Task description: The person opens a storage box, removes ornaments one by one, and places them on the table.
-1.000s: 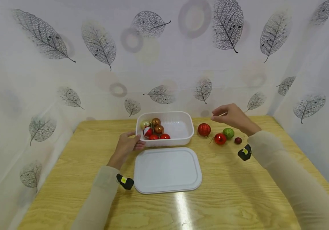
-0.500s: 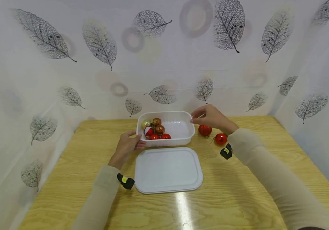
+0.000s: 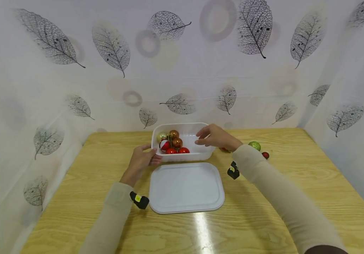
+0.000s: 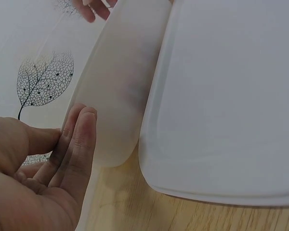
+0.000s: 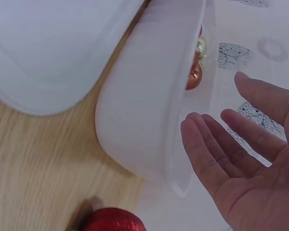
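My left hand grips the front left corner of a white plastic box. In the left wrist view, the thumb sits at the rim and the fingers lie along the outer wall. My right hand is over the box's right end. Its thumb and fingers are spread apart with nothing between them, as the right wrist view shows. At the box's left side lie several Christmas baubles: copper ones, red ones, a pale gold one and a red-and-white one.
A white lid lies flat in front of the box. Right of it, a green glitter bauble and a small dark red bauble rest on the wooden table. A red bauble is mostly hidden by my right arm in the head view.
My right hand has moved left from above the loose baubles, past the box's right rim, to over its inside. The left hand keeps its grip on the corner.
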A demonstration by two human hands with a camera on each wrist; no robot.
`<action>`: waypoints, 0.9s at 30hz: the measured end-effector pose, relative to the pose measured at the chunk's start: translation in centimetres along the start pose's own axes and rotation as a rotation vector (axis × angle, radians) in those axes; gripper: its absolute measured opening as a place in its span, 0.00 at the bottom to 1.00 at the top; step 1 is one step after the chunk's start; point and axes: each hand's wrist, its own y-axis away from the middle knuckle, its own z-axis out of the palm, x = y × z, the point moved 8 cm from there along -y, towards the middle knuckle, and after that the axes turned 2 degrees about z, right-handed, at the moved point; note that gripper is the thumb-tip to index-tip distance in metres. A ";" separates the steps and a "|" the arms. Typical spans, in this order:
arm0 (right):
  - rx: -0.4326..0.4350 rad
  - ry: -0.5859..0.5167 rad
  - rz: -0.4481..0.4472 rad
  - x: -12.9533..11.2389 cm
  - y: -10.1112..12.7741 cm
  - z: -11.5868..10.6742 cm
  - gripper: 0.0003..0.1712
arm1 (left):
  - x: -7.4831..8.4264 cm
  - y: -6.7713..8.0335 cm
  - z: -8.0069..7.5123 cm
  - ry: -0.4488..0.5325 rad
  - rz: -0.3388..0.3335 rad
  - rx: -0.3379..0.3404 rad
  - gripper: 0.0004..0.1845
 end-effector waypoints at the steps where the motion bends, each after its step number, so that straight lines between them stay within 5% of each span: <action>1: -0.008 -0.012 0.008 0.1 -0.2 0.4 0.23 | 0.0 0.0 0.0 0.002 -0.002 0.003 0.24; 18: -0.112 0.051 0.048 0.9 -3.0 4.6 0.25 | 0.0 0.2 0.0 0.018 0.004 -0.007 0.27; 27: -0.131 0.125 0.000 0.4 -3.4 5.3 0.21 | 0.0 0.1 0.0 0.030 0.006 -0.003 0.27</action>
